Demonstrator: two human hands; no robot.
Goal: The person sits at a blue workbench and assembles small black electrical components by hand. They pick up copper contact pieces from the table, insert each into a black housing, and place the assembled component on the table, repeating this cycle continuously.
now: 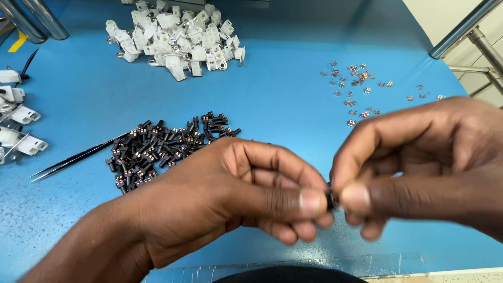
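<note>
My left hand [236, 196] and my right hand [419, 162] meet near the table's front edge, fingertips pinched together on a small black part [330, 200] that is mostly hidden between thumbs and forefingers. Which hand carries it I cannot tell; both touch it. Behind my left hand lies a pile of small black parts with copper contacts [167, 144]. Scattered small copper pieces [356, 86] lie beyond my right hand.
A heap of white plastic housings with metal tabs [178, 39] sits at the back of the blue table [283, 89]. Black tweezers [78, 157] lie left of the black pile. More white housings [18, 126] line the left edge. Metal rails [471, 31] stand at the right.
</note>
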